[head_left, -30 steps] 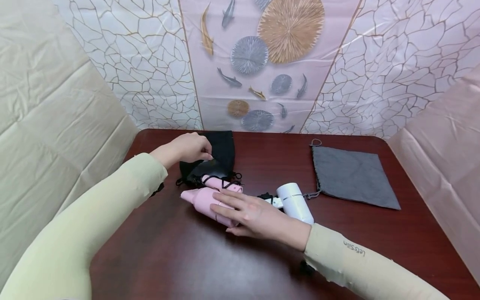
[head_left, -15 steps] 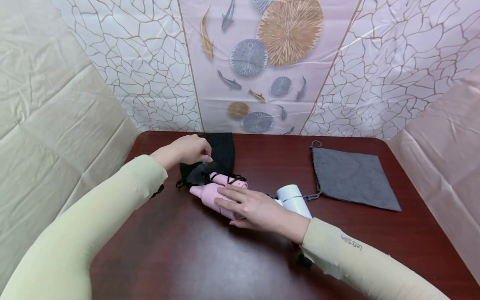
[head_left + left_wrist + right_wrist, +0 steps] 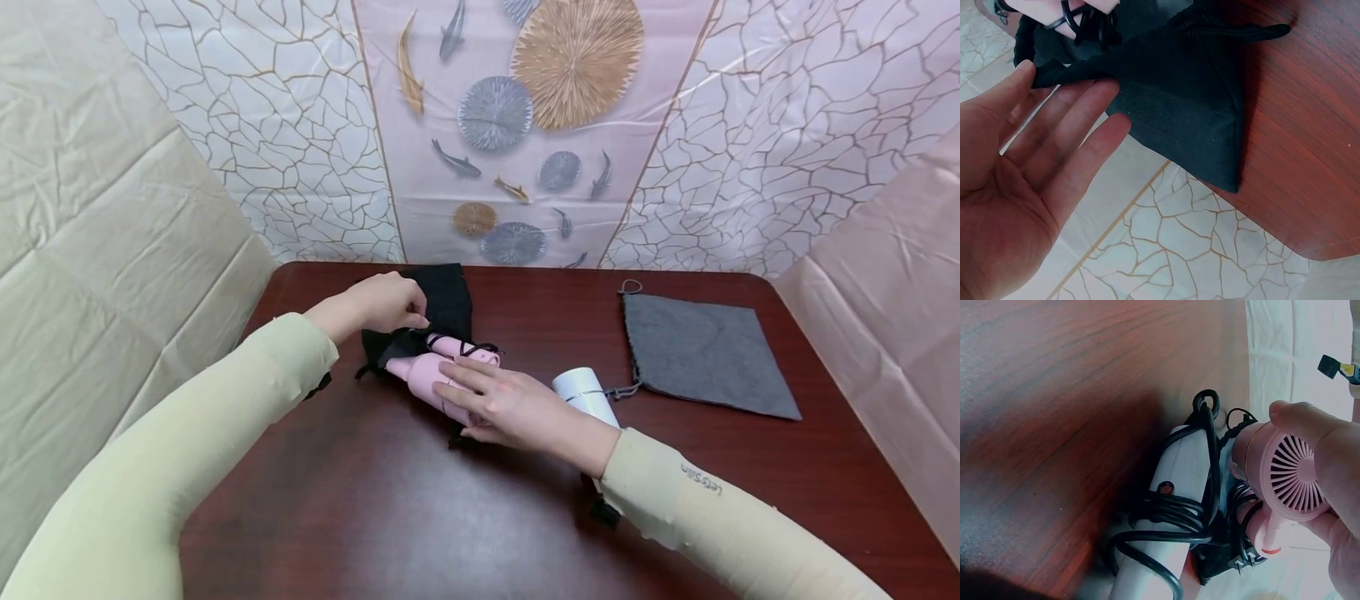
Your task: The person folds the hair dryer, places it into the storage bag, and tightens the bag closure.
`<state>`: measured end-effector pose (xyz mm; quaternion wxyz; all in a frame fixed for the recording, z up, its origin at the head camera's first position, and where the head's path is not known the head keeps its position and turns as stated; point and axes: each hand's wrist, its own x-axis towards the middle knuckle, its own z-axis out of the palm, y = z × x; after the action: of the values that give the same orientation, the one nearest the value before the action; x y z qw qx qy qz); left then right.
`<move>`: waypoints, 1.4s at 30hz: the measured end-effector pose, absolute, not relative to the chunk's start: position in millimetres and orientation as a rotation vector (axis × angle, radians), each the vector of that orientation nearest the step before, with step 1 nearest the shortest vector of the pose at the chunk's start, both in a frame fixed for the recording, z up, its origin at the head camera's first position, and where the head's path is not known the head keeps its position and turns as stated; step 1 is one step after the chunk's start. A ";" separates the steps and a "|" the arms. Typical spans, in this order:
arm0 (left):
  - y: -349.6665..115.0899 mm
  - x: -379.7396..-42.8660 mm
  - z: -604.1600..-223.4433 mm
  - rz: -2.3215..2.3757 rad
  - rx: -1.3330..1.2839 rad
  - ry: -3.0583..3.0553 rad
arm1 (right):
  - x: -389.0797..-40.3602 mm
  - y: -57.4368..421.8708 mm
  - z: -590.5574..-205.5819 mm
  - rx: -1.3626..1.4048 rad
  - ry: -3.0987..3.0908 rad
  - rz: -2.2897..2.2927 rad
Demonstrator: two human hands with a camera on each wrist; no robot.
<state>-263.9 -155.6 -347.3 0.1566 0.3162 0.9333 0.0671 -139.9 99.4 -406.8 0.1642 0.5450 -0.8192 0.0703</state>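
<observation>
My left hand [image 3: 378,302] pinches the mouth edge of a black drawstring bag [image 3: 447,293] between thumb and fingers; the left wrist view shows the raised cloth [image 3: 1172,106] closely. My right hand [image 3: 517,412] grips the rear barrel of a pink hair dryer [image 3: 429,375], its fingers over the top. The dryer's nozzle and folded handle [image 3: 461,348], wrapped in black cord, lie at the bag's opening. How far they reach inside is unclear. In the right wrist view, the thumb and fingers hold the barrel around the vented rear end [image 3: 1294,472].
A white hair dryer [image 3: 588,396] lies just beyond my right wrist, its cord-wrapped handle [image 3: 1185,462] close to the pink one. A grey drawstring bag [image 3: 705,354] lies flat at the right. Patterned fabric walls [image 3: 315,167] enclose the table's [image 3: 360,517] back and sides.
My right hand has pushed the pink hair dryer away from me and slightly right, up against the black bag's mouth. My left hand stays nearly in place on the bag's edge.
</observation>
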 end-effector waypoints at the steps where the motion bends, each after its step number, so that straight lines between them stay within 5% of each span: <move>1: -154.4 -263.4 -347.4 0.190 0.902 2.673 | -139.9 98.4 -406.3 1.555 -2.331 0.178; 42: -109.9 -249.8 -339.2 0.236 0.745 2.651 | -146.4 82.2 -414.6 1.538 -2.222 -0.208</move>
<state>-249.8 -109.9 -339.2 0.1879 0.2649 0.9421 0.0840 -146.4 82.2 -414.6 0.2140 0.5544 -0.8008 -0.0749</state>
